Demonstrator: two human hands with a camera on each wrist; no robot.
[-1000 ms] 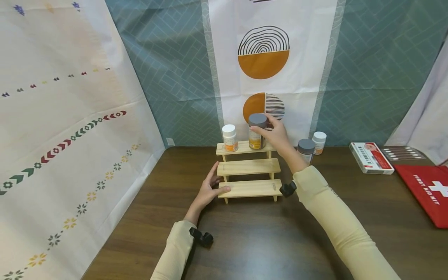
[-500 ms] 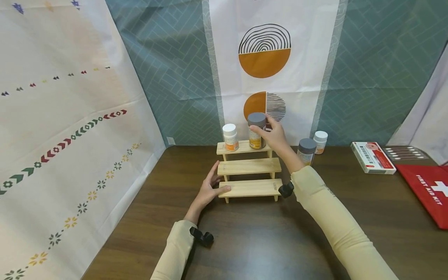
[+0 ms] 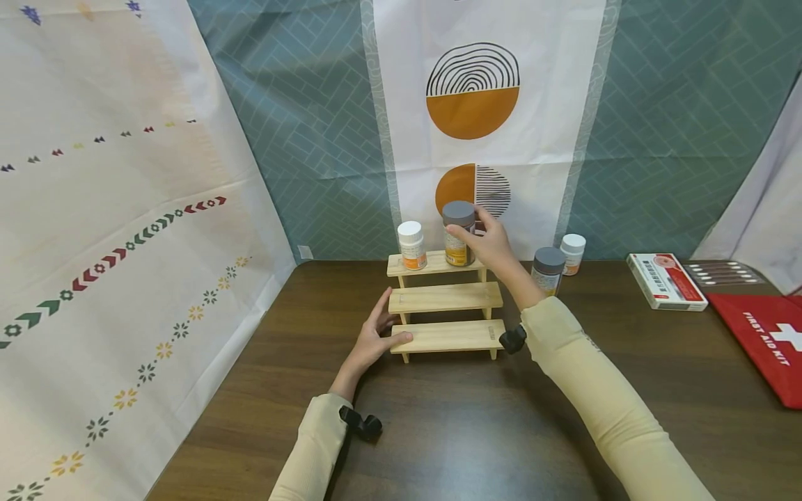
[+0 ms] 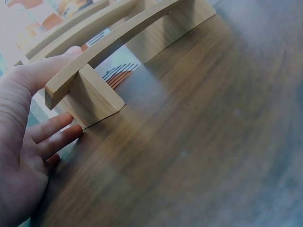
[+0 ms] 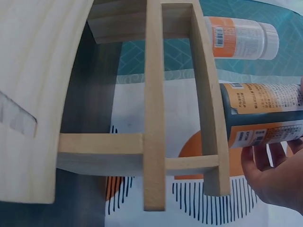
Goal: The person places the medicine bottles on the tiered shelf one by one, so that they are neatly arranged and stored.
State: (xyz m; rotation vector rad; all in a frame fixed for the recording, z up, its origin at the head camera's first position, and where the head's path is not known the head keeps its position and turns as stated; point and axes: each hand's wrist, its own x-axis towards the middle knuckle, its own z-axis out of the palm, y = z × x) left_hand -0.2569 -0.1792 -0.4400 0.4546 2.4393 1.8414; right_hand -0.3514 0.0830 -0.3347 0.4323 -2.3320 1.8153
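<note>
In the head view my right hand (image 3: pixel 495 245) grips a grey-lidded supplement bottle (image 3: pixel 459 247), thumb in front and fingers behind. The bottle (image 5: pixel 265 113) stands upright at the top step of a three-step wooden display stand (image 3: pixel 446 298). Left of it on that step is a white-capped pill bottle (image 3: pixel 411 245) with an orange-and-white label. My left hand (image 3: pixel 371 342) rests at the stand's left end, thumb on the lowest step. In the left wrist view the other fingers (image 4: pixel 57 137) lie fairly straight beside the stand's leg (image 4: pixel 92 97).
Behind my right forearm, another grey-lidded bottle (image 3: pixel 548 270) and a white-capped bottle (image 3: pixel 573 254) stand on the brown table (image 3: pixel 426 431). Farther right are a red-and-white box (image 3: pixel 667 281), a pack of cotton swabs (image 3: pixel 723 273) and a red first aid pouch (image 3: pixel 767 341). Patterned cloths hang behind and at the left.
The right hand and the gripped bottle have shifted very slightly left along the top step. The left hand stays at the stand's end.
</note>
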